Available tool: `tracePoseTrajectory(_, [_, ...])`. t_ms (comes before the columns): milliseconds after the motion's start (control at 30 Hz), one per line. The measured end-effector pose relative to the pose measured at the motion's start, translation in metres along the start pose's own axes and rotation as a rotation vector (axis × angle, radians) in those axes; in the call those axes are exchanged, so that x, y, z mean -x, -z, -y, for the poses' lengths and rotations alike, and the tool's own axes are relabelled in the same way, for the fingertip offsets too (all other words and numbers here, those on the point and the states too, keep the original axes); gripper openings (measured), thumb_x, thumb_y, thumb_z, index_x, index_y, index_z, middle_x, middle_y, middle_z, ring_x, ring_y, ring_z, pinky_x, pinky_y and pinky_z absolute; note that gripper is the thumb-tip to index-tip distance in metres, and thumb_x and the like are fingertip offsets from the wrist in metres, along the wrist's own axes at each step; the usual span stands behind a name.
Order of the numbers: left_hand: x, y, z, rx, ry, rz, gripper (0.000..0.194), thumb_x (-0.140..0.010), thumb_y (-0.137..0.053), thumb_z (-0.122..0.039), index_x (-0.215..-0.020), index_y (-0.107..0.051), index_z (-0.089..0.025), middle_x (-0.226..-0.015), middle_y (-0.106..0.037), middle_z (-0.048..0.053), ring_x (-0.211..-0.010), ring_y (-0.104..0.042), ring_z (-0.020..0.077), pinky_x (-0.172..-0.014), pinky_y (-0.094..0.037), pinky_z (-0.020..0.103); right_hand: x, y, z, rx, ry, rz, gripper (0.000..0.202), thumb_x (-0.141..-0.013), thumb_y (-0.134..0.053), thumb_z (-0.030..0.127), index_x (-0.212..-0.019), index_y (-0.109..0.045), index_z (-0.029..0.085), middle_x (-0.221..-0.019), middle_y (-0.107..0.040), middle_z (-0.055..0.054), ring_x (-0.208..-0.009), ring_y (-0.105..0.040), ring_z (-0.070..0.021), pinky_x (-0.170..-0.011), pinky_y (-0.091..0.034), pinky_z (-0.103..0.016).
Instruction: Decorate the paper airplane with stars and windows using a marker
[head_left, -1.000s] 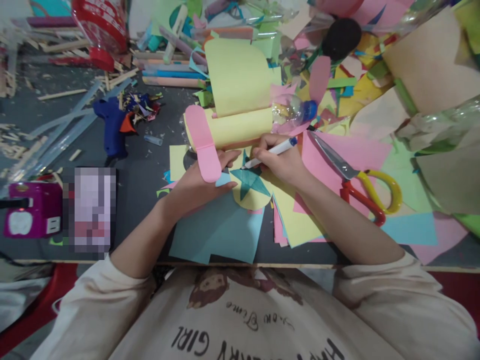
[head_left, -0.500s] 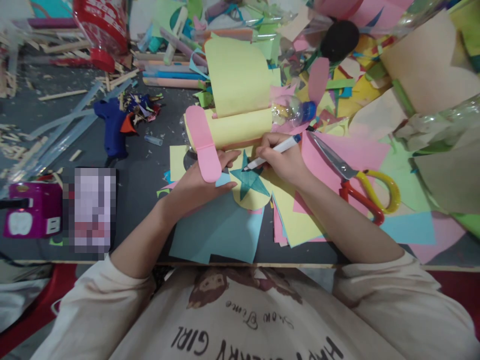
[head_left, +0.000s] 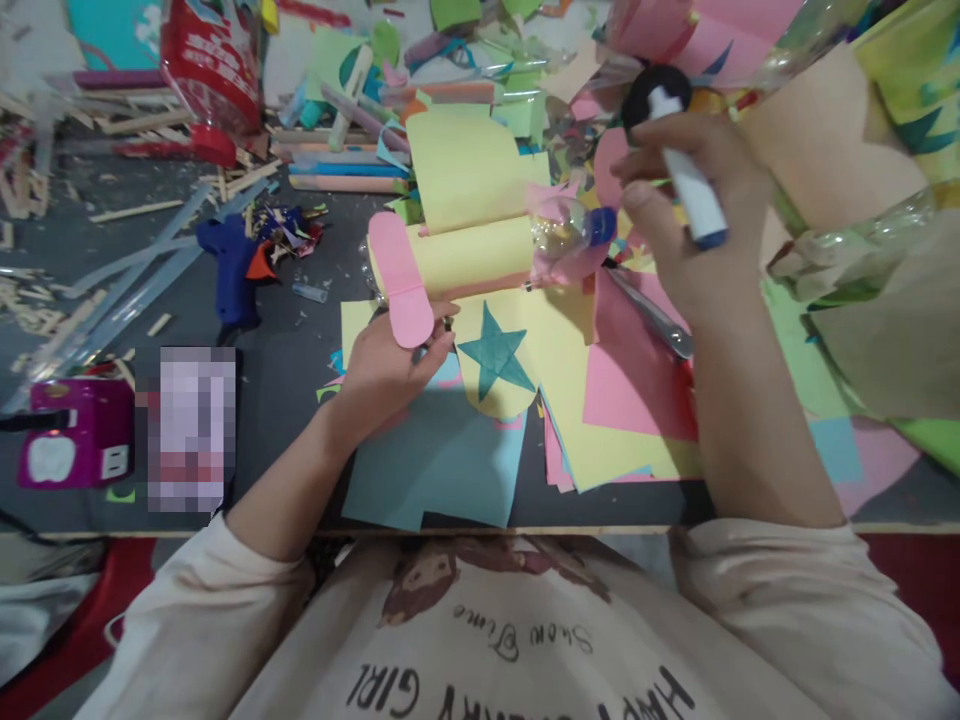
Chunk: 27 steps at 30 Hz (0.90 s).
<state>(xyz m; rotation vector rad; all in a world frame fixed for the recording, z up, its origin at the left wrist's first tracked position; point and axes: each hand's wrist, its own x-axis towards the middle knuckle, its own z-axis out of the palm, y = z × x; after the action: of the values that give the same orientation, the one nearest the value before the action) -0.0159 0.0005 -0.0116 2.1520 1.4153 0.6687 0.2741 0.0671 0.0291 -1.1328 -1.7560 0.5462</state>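
Observation:
My right hand (head_left: 712,200) is raised over the right side of the table and grips a white marker (head_left: 694,190) with a blue end. A teal five-pointed star (head_left: 495,352) lies on yellow paper near the middle. Left of it, my left hand (head_left: 390,365) rests low over the papers, thumb and forefinger slightly apart. A pink paper strip (head_left: 401,270) hides some of its fingers. That strip sits at the end of a plastic bottle (head_left: 562,240) wrapped in yellow paper (head_left: 476,260). Scissors (head_left: 649,310) lie under my right forearm, their handles mostly hidden.
A blue glue gun (head_left: 232,265), a phone (head_left: 196,430) and a purple box (head_left: 75,435) are on the left. Behind them are a red-labelled bottle (head_left: 214,75) and wooden sticks. Blue paper (head_left: 442,455) reaches the front edge. Paper scraps crowd the back and right.
My right hand has lifted the marker off the star and swung up and right. My left thumb has moved up closer to the forefinger. The star is now uncovered.

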Motion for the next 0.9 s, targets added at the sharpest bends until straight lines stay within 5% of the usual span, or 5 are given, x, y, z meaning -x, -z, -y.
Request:
tracePoseTrajectory(167, [0.001, 0.005, -0.005, -0.019, -0.082, -0.264, 0.025, -0.104, -0.047, -0.038, -0.101, -0.069, -0.026, -0.092, -0.074, 0.003, -0.085, -0.070, 0.0201, -0.084, -0.056, 0.037, -0.003, 0.002, -0.021, 0.182, -0.013, 0.321, 0.040, -0.084, -0.079, 0.040, -0.122, -0.066, 0.036, -0.131, -0.071, -0.008, -0.125, -0.064, -0.0319, -0.110, -0.045, -0.047])
tracePoseTrajectory(367, [-0.004, 0.001, 0.008, 0.025, -0.018, -0.581, 0.027, -0.100, -0.055, -0.054, -0.108, -0.062, -0.029, -0.114, -0.060, 0.006, -0.109, -0.062, 0.0238, -0.087, -0.054, 0.042, -0.001, -0.005, -0.039, 0.296, 0.010, 0.336, 0.057, -0.079, -0.082, 0.037, -0.132, -0.062, 0.035, -0.142, -0.065, -0.011, -0.142, -0.049, -0.0363, -0.117, -0.037, -0.055])
tracePoseTrajectory(600, [-0.004, -0.005, 0.026, 0.048, 0.089, -0.416, 0.043, -0.106, -0.038, -0.056, -0.145, -0.040, -0.037, -0.153, -0.042, 0.007, -0.147, -0.042, 0.0279, -0.114, -0.043, 0.051, 0.000, -0.008, -0.037, 0.282, 0.018, 0.305, 0.060, -0.078, -0.081, 0.039, -0.135, -0.061, 0.040, -0.138, -0.066, -0.008, -0.141, -0.047, -0.0355, -0.120, -0.033, -0.051])
tracePoseTrajectory(733, [-0.002, -0.004, 0.019, 0.056, 0.127, -0.398, 0.050, -0.105, -0.036, -0.064, -0.145, -0.044, -0.034, -0.155, -0.041, 0.007, -0.149, -0.038, 0.0292, -0.110, -0.049, 0.048, 0.000, -0.013, -0.039, 0.387, 0.010, 0.332, 0.064, -0.077, -0.080, 0.040, -0.137, -0.061, 0.029, -0.130, -0.067, -0.015, -0.129, -0.053, -0.0383, -0.115, -0.034, -0.057])
tracePoseTrajectory(900, [0.000, -0.001, 0.014, 0.024, 0.109, -0.401, 0.047, -0.107, -0.035, -0.061, -0.141, -0.049, -0.032, -0.155, -0.040, 0.006, -0.146, -0.042, 0.0283, -0.105, -0.052, 0.044, 0.001, -0.015, -0.044, 0.460, 0.040, 0.338, 0.061, -0.081, -0.077, 0.042, -0.138, -0.056, 0.033, -0.133, -0.066, -0.014, -0.130, -0.052, -0.0372, -0.115, -0.031, -0.059])
